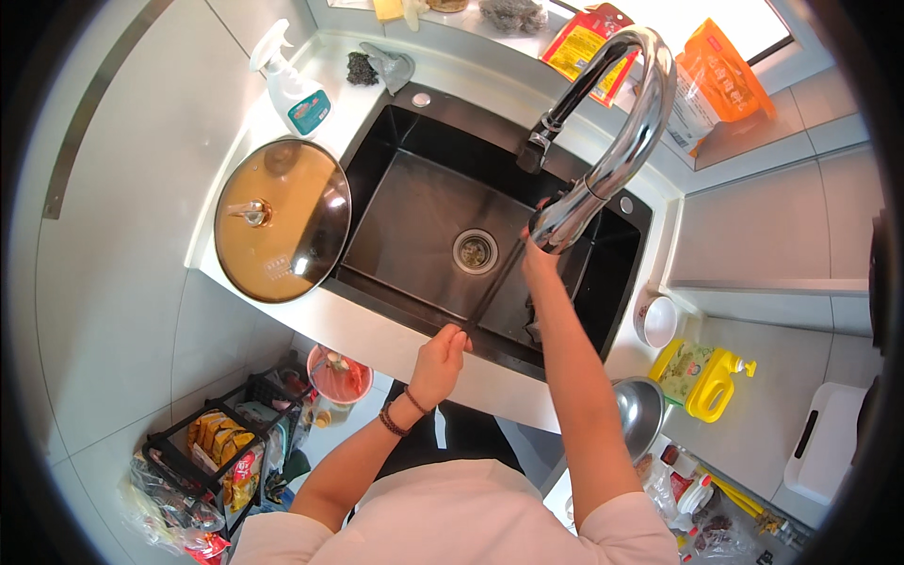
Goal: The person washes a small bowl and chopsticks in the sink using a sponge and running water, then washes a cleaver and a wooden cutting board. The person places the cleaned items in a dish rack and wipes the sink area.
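Observation:
My left hand (pixel 439 359), its fingers curled, rests by the front rim of the black kitchen sink (pixel 395 247); whether it holds anything cannot be told. My right hand (pixel 538 247) reaches over the sink, mostly hidden behind the pull-down spray head of the chrome faucet (pixel 646 127), so its grip cannot be seen. A drain strainer (pixel 475 251) sits in the basin floor. Under my right forearm, something dark and partly clear lies in the basin, too hidden to name. A second, black spout (pixel 572 95) points down at the sink's back rim.
Left of the sink lies a glass pot lid (pixel 282 247) near a spray bottle (pixel 300 99). At right stand a white bowl (pixel 658 322), a metal bowl (pixel 639 417) and a yellow detergent jug (pixel 696 381). A black rack (pixel 212 438) and pink bin (pixel 339 378) are below left.

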`<state>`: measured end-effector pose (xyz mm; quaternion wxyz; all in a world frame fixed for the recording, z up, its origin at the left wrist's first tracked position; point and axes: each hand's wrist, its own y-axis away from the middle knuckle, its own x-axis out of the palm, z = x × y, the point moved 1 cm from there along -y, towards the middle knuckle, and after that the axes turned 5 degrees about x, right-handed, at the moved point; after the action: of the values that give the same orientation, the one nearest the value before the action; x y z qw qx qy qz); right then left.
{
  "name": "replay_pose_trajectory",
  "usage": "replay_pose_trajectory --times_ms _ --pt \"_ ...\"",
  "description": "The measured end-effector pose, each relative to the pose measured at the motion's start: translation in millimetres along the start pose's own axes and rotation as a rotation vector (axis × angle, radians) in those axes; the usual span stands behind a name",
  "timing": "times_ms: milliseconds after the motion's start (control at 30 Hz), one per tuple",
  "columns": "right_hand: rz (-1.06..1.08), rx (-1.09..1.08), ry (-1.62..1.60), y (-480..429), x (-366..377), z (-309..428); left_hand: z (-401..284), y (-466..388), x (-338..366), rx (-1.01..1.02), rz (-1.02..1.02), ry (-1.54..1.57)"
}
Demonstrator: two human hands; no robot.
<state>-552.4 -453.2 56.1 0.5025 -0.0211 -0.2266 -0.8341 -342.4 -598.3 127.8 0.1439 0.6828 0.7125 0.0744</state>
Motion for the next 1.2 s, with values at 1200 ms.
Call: replay_pose_trajectory --times_ms 1200 --pt "0.309 0.803 -0.284 94.1 7.4 -26.4 22.2 -32.4 16.8 0.065 -0.131 -0.057"
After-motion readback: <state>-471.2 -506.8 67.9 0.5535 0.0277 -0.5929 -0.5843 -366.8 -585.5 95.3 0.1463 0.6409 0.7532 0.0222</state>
